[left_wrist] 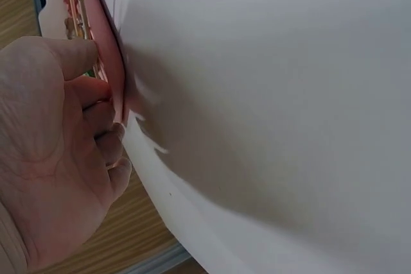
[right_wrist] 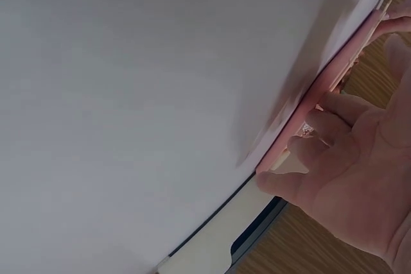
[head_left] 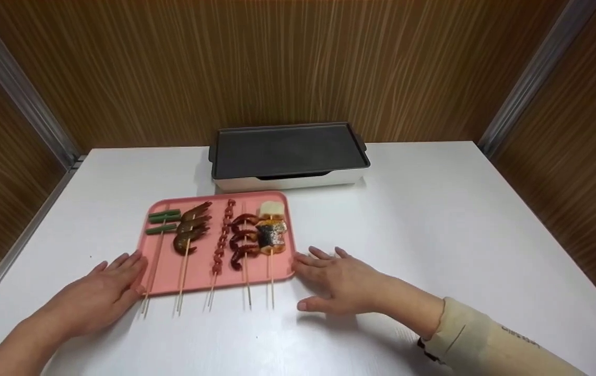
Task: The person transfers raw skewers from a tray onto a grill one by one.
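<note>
A pink tray [head_left: 198, 271] lies on the white table with skewered food across it. From left to right come green vegetable sticks [head_left: 163, 216], shrimp [head_left: 191, 224], small reddish meat pieces [head_left: 223, 235], dark red curled pieces [head_left: 245, 236] and browned, dark-topped pieces [head_left: 271, 235] below a white piece. Stick ends overhang the near rim. My left hand [head_left: 96, 292] touches the tray's left edge by the near corner. At the right edge, my right hand [head_left: 347, 282] touches with its fingertips, thumb apart from the tray. Both wrist views show loosely bent fingers against the pink rim [left_wrist: 109, 36].
Behind the tray stands a black rectangular griddle [head_left: 290, 149] on a white base, near the back wall. Wood-grain panels [head_left: 277, 62] enclose the white table [head_left: 433, 219] at the back and both sides.
</note>
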Demonstrator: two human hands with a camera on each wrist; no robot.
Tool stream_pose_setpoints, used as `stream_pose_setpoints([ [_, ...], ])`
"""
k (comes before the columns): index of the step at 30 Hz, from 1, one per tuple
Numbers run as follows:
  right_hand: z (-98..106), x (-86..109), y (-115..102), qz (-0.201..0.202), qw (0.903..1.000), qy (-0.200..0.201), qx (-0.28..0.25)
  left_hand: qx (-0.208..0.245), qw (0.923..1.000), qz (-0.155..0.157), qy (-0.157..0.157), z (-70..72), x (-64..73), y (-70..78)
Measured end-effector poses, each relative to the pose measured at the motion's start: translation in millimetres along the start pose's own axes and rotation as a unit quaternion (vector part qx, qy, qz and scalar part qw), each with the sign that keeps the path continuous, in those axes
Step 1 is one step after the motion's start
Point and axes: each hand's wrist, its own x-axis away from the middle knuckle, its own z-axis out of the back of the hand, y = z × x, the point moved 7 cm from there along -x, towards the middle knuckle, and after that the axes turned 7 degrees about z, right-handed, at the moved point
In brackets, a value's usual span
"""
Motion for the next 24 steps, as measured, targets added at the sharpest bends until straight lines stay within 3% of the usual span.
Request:
stream_pose_setpoints([
  [17, 1, -5.2, -6, -0.043, 0.9987, 0.025, -0.011, -0.032, 0.9994, -0.011, 0.008, 0.4, 2.3, 1.0],
  [24, 3, -7.6, -13, -0.055, 0.9976, 0.040, -0.008, -0.042, 0.9985, -0.025, 0.025, 3.0, 4.4, 0.7],
])
